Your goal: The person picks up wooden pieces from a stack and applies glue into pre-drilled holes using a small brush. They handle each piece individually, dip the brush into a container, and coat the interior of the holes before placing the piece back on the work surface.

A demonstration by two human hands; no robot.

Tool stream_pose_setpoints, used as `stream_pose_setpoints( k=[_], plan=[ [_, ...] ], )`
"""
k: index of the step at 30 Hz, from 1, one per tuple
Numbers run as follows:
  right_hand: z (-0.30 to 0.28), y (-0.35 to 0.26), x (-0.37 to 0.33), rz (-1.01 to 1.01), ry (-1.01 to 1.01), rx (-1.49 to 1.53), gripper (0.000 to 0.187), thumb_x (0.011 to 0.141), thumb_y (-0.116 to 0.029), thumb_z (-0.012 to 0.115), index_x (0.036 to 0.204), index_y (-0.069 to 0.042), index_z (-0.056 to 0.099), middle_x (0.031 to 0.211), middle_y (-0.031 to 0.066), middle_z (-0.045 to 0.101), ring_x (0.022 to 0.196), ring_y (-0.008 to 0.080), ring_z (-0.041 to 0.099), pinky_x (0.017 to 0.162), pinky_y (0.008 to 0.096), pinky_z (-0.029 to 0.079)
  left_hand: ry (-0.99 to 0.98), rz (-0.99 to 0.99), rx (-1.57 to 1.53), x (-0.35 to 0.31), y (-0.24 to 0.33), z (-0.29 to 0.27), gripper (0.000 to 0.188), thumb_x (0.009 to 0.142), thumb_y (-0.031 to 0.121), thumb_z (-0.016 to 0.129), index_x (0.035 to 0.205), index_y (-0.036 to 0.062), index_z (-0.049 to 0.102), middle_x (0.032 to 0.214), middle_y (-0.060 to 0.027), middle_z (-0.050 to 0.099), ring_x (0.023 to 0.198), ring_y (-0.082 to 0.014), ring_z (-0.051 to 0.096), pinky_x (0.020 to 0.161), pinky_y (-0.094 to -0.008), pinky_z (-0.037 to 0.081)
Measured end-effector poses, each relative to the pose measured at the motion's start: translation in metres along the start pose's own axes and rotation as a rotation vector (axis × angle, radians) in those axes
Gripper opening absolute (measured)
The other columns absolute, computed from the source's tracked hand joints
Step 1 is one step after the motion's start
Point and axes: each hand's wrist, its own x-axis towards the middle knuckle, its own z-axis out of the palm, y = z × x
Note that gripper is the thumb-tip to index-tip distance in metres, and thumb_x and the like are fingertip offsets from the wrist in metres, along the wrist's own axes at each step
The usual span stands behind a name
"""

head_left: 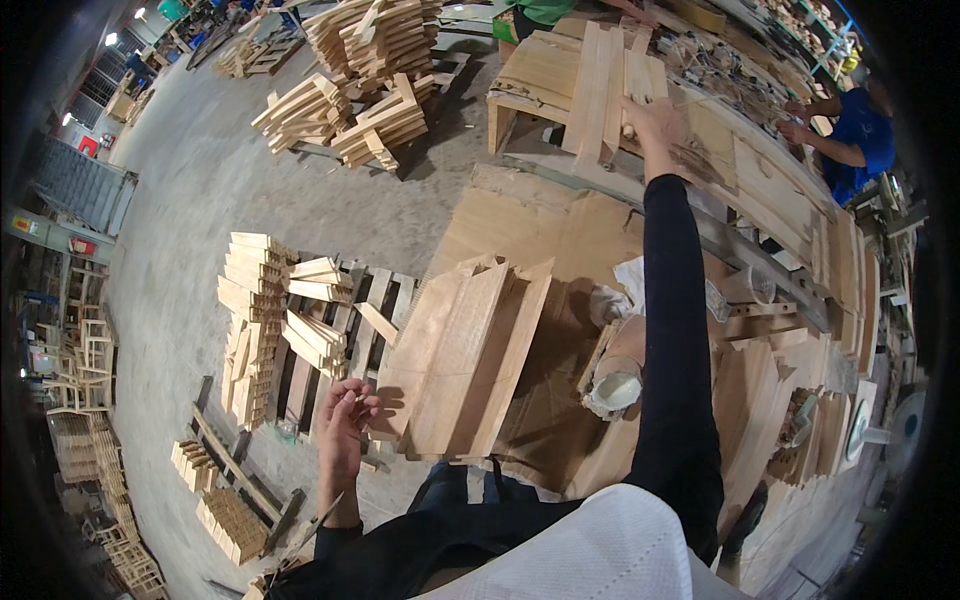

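My right arm stretches to the far workbench, where my right hand [657, 122] closes at the near end of a short pale wooden board [645, 78]. Longer boards [594, 100] lie close to its left. Low on the left, my left hand [348, 412] is raised with its fingers curled in toward the thumb. Whatever may be between those fingers is too small to make out. Next to it, several flat wooden boards [455, 360] lie side by side on a cardboard-covered surface [575, 235]. A thin dark line crosses them.
A container of white paste [614, 390] stands right of the boards, near my right forearm. More boards [750, 400] lie farther right. Wood pieces [255, 310] are stacked on a pallet at left; another pile [375, 45] stands behind. A co-worker in blue [862, 135] works at far right.
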Motion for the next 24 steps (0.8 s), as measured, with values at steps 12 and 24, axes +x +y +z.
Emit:
stream_pose_setpoints(
  k=[12, 24],
  plan=[
    [0.034, -0.061, -0.014, -0.058, -0.003, 0.081, 0.070, 0.065, -0.052, 0.075, 0.110, 0.000, 0.060, 0.105, 0.0194, 0.066, 0.098, 0.0326, 0.064, 0.084, 0.0436, 0.051, 0.047, 0.016, 0.016, -0.004, 0.007, 0.000, 0.025, 0.094, 0.013, 0.053, 0.116, 0.0006, 0.052, 0.106, -0.0111, 0.060, 0.091, -0.0189, 0.063, 0.080, -0.0310, 0.052],
    [0.002, -0.011, -0.023, 0.159, 0.245, -0.179, 0.083, 0.063, -0.061, 0.073, 0.116, 0.001, 0.056, 0.109, 0.0188, 0.065, 0.105, 0.0311, 0.062, 0.086, 0.0412, 0.048, -0.042, 0.022, 0.022, 0.003, 0.014, -0.012, 0.026, 0.093, 0.011, 0.053, 0.116, -0.0006, 0.052, 0.108, -0.0119, 0.059, 0.093, -0.0189, 0.062, 0.083, -0.0307, 0.050]
  ],
)
